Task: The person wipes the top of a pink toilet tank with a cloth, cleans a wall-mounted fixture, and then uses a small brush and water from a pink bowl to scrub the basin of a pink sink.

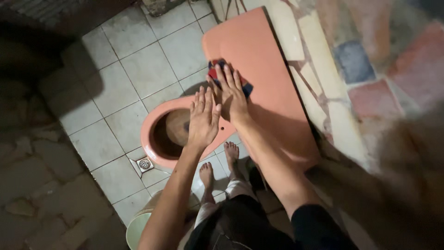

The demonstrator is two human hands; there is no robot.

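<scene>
The right hand (232, 95) presses flat on a red-and-blue cloth (217, 70) atop the pink toilet tank (259, 55); the left hand (203, 118) hovers open over the bowl (155, 122) at seven o'clock.

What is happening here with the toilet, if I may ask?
A person stands barefoot over a salmon-pink toilet. The right hand presses flat on a red and blue cloth lying on the toilet. The left hand rests open beside it, near the bowl. A floor drain sits close by in the tiled floor.
</scene>
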